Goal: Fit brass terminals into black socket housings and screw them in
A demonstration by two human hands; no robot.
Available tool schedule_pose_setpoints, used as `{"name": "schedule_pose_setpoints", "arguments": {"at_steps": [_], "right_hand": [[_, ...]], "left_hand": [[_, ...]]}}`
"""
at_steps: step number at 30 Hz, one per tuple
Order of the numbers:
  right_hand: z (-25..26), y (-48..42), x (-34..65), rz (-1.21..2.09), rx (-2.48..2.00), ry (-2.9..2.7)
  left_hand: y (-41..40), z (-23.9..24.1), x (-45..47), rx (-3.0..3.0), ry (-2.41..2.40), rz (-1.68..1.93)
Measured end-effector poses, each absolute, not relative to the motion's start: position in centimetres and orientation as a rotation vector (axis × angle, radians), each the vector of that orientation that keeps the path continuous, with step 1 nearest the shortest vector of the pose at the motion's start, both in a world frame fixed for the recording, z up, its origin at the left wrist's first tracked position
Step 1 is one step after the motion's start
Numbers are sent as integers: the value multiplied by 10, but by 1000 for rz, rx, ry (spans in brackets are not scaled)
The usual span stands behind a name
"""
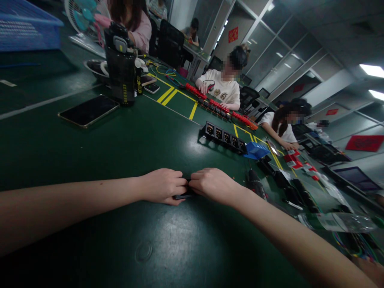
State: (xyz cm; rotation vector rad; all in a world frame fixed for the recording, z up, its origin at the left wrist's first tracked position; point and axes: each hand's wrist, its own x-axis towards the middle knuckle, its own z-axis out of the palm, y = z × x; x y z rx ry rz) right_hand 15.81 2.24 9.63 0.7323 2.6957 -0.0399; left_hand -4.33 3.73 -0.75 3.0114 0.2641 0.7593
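Observation:
Both arms reach over the green tabletop and my hands meet near the middle of the view. My left hand (164, 186) is closed around a small black flat piece (183, 195), with its thumb side low against the table. My right hand (212, 186) has its fingers bent and pinched at the same piece from the right. Most of that piece is hidden by the fingers, so its exact kind cannot be made out. Beyond the hands lies a long black strip with a row of socket openings (225, 138), its right end beside a blue block (256, 150).
A power screwdriver (257, 185) lies right of my hands, near black parts and a clear plastic bottle (345, 222). At left are a phone (90, 111), a black drinking bottle (121, 76) and a blue basket (30, 30). Across the table, a person handles red strips (220, 107).

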Motion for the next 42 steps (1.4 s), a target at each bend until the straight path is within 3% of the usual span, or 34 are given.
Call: {"name": "schedule_pose_setpoints", "arguments": {"at_steps": [42], "right_hand": [[91, 9, 188, -228, 790, 2832]], "left_hand": [[37, -8, -43, 3018, 254, 817]]}}
